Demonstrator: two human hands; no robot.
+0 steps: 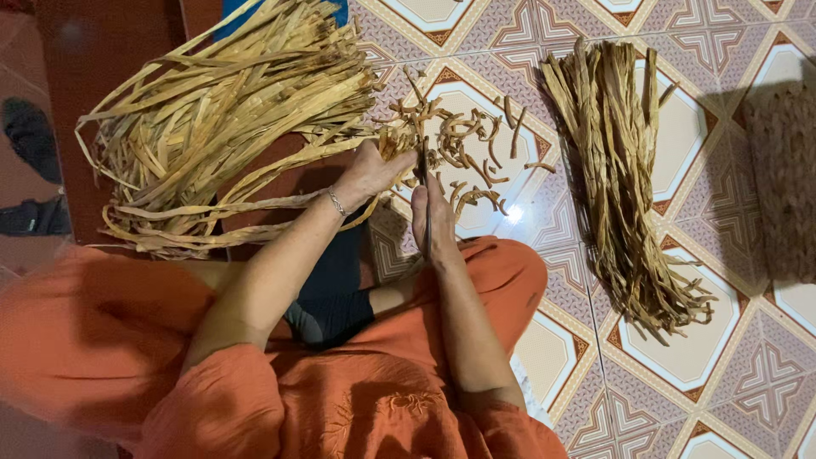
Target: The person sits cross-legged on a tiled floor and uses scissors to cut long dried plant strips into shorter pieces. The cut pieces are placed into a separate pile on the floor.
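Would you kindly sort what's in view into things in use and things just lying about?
In use: left hand, strips, right hand, scissors, cut bits.
Lying about: bundle, mat, sandals.

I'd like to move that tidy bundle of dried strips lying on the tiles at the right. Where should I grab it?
Probably around its middle, coming from above with the hand wrapped across the strips. The bundle of dried strips lies flat on the tiled floor, its strips running lengthwise side by side. The near end fans out into loose curled tips, so gripping there would likely spill strands.
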